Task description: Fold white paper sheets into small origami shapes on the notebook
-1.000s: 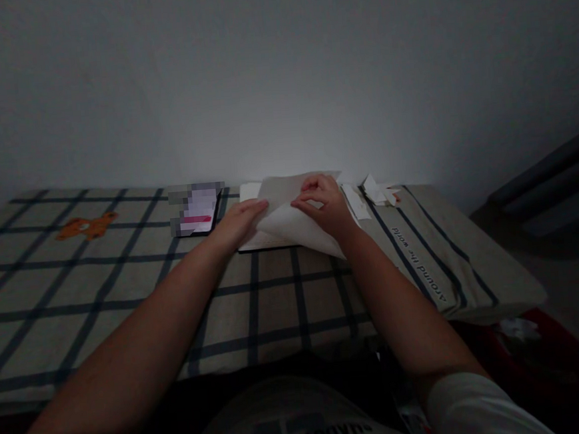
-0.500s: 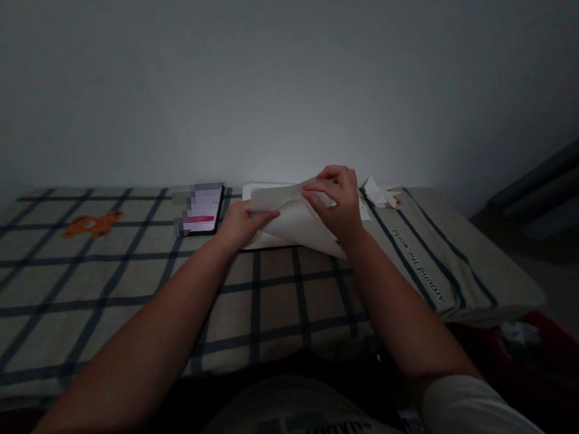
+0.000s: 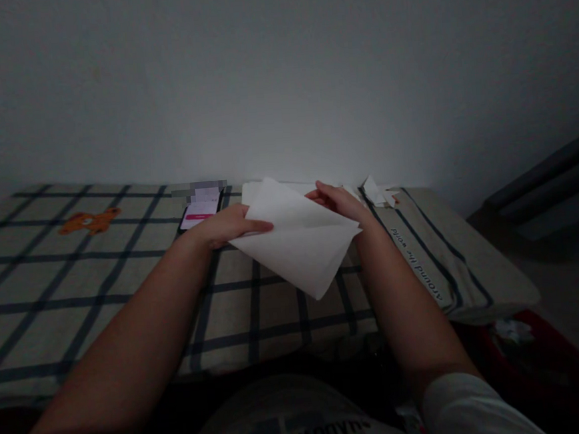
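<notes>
The left hand [image 3: 223, 226] pinches the left edge of a folded white paper sheet [image 3: 298, 239], thumb on top and grip closed on it. The right hand [image 3: 341, 203] holds the sheet's far right corner, fingers closed on the paper from behind. The sheet is lifted off the surface, tilted, its lower corner pointing down toward the person. Beneath it lies a checked bed cover [image 3: 124, 283] with dark stripes. More white paper [image 3: 248, 191] lies flat just behind the sheet. A phone [image 3: 199, 211] with a lit screen rests left of the left hand, and crumpled paper scraps [image 3: 380, 193] lie near the wall, right of the right hand. An orange bear print [image 3: 89, 221] marks the cover far left.
</notes>
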Available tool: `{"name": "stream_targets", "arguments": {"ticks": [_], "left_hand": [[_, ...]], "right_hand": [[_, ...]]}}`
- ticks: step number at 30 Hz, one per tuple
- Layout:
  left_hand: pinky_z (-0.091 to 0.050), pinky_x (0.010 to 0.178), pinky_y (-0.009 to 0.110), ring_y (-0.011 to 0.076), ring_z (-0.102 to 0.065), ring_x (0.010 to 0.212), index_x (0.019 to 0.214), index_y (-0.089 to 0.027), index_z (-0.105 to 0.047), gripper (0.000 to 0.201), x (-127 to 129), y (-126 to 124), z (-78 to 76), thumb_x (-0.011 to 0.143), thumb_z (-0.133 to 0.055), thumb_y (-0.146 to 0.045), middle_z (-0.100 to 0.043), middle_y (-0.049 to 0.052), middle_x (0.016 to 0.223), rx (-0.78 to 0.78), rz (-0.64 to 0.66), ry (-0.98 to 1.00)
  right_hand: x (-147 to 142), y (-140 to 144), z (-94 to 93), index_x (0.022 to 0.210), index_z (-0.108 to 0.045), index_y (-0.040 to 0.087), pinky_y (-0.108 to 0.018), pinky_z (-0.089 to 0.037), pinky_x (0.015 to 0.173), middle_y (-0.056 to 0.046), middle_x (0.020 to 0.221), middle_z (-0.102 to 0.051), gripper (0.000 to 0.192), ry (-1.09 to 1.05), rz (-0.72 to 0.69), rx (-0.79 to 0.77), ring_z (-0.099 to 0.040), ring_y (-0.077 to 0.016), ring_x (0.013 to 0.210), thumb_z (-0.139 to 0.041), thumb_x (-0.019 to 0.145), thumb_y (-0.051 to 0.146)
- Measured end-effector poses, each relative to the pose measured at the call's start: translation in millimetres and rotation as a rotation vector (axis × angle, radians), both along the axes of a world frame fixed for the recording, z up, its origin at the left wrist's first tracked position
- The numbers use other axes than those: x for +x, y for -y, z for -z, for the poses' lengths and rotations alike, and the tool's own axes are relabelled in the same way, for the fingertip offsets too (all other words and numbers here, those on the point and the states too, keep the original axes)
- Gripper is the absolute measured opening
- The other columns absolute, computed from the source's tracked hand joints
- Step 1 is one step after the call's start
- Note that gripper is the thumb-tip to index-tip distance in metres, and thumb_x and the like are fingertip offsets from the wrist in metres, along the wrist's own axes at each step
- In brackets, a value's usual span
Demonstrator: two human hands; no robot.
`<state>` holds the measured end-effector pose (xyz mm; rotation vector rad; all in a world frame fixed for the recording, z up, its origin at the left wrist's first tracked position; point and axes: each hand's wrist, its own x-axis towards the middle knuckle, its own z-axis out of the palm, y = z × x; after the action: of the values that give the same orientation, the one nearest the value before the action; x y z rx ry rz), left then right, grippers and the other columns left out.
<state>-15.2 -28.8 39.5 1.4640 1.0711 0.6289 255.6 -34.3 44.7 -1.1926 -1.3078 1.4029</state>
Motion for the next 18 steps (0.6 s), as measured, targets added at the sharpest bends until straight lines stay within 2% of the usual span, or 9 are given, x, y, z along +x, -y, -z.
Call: {"name": "stream_targets", "arguments": {"ticks": [2,5,8,10,12,14,16,18], "left_hand": [[-0.052,0.055,0.03,0.0254,-0.07,0.064,0.078,-0.018,-0.084,0.028,1.2,-1.1,4.5,0.057,-0.09,-0.035,-0.08,0.014,0.083,0.001,0.07,-0.061],[-0.048,0.053,0.03,0.026,-0.069,0.059,0.075,-0.018,-0.084,0.023,1.1,-3.9,10.5,0.056,-0.091,-0.029,-0.078,0.014,0.077,0.002,0.069,-0.1],[-0.046,0.052,0.028,0.0246,-0.068,0.058,0.073,-0.017,-0.083,0.022,0.9,-7.1,13.2,0.056,-0.093,-0.028,-0.077,0.013,0.073,0.018,0.024,-0.094],[-0.043,0.05,0.027,0.0221,-0.065,0.057,0.072,-0.017,-0.082,0.024,1.7,-10.4,13.5,0.06,-0.091,-0.035,-0.076,0.012,0.072,0.032,-0.012,-0.088],[-0.041,0.048,0.025,0.0182,-0.062,0.055,0.074,-0.017,-0.08,0.026,4.0,-14.6,13.4,0.066,-0.088,-0.041,-0.075,0.01,0.072,0.03,-0.125,0.015],[-0.043,0.049,0.021,0.014,-0.06,0.057,0.077,-0.017,-0.077,0.024,8.4,-18.0,12.7,0.075,-0.082,-0.041,-0.073,0.006,0.073,0.001,-0.32,0.26],[-0.047,0.051,0.02,0.0128,-0.061,0.058,0.081,-0.018,-0.074,0.025,15.1,-18.4,11.8,0.084,-0.075,-0.043,-0.07,0.004,0.07,-0.105,-0.487,0.496],[-0.051,0.055,0.021,0.0133,-0.064,0.059,0.083,-0.017,-0.071,0.026,23.8,-14.5,11.3,0.09,-0.07,-0.042,-0.071,0.003,0.07,-0.186,-0.456,0.584]], "right_hand": [[-4.9,6.0,0.6,0.078,-0.072,0.019,-0.031,-0.049,0.059,-0.008,0.076,-0.074,0.053,0.077,-0.078,-0.032,-0.063,-0.0179,0.065,-0.07,0.078,0.072],[-8.6,9.6,5.2,0.068,-0.068,0.02,-0.028,-0.039,0.053,-0.001,0.064,-0.066,0.038,0.323,-0.211,0.035,-0.052,-0.013,0.055,-0.081,0.073,0.056],[-9.5,9.3,9.0,0.078,-0.074,0.02,-0.028,-0.044,0.061,-0.001,0.078,-0.073,0.022,0.404,-0.29,0.077,-0.059,-0.015,0.066,-0.084,0.07,0.039],[-9.3,8.2,10.2,0.084,-0.077,0.019,-0.03,-0.046,0.065,-0.004,0.087,-0.076,0.023,0.395,-0.259,0.064,-0.062,-0.0175,0.072,-0.081,0.072,0.039],[-8.6,6.3,11.3,0.082,-0.077,0.018,-0.03,-0.043,0.063,-0.005,0.086,-0.075,0.025,0.395,-0.181,0.07,-0.061,-0.0174,0.071,-0.081,0.073,0.041],[-8.0,3.2,13.6,0.08,-0.075,0.017,-0.029,-0.039,0.06,-0.005,0.082,-0.072,0.028,0.379,-0.08,0.094,-0.059,-0.0163,0.069,-0.081,0.073,0.044],[-7.9,-0.7,17.4,0.077,-0.073,0.017,-0.028,-0.036,0.057,-0.004,0.076,-0.068,0.031,0.334,0.045,0.105,-0.056,-0.0153,0.066,-0.081,0.072,0.047],[-8.6,-4.9,21.7,0.076,-0.07,0.018,-0.029,-0.036,0.055,-0.003,0.072,-0.065,0.034,0.252,0.163,0.094,-0.053,-0.015,0.063,-0.08,0.071,0.05]]}}
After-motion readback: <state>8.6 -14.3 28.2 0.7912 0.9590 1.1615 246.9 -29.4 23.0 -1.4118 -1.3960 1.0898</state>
